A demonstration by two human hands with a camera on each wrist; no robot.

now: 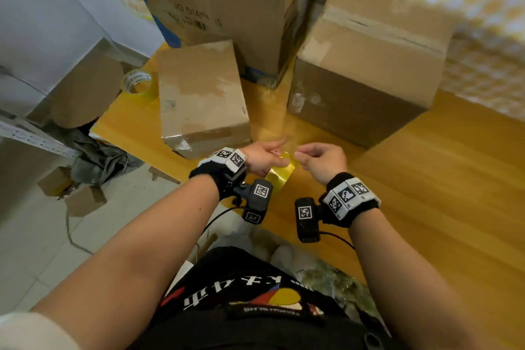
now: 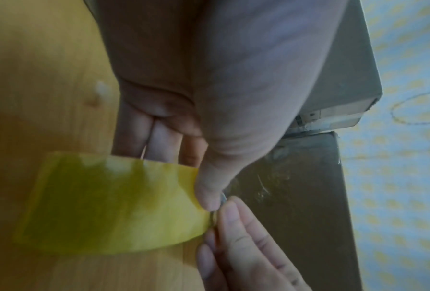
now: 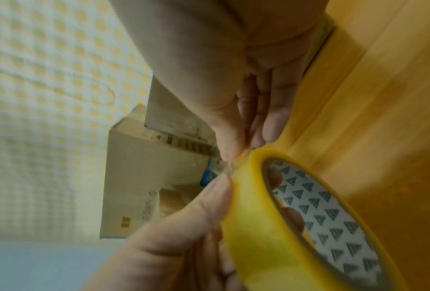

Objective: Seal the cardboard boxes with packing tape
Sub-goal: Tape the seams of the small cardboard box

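Hands first: your left hand [image 1: 262, 158] grips the yellow tape roll [image 1: 279, 176] at the lower centre of the head view, fingers through the core and thumb on the outer wrap, while your right hand [image 1: 322, 160] pinches at the free end [image 3: 230, 167] of the tape just beside that thumb. The roll hangs above the table [image 1: 426, 193], apart from the boxes.

Judging by its look, the roll is light and stiff, so holding it through the core is the sound grip. The film is thin, clingy and likely to fold on itself; take the loose end by its full width, not one corner.

Three cardboard boxes stand ahead: a small box [image 1: 200, 96] left of centre, a mid-sized box [image 1: 366, 65] to the right, a tall box [image 1: 224, 0] behind. The tall one reads "DIAP…S", partly blurred, with yellow characters above it that cannot be read. A second tape roll [image 1: 137, 84] sits left of the small box; its print is too small to read. The core of the held roll carries a pattern of dark triangles.
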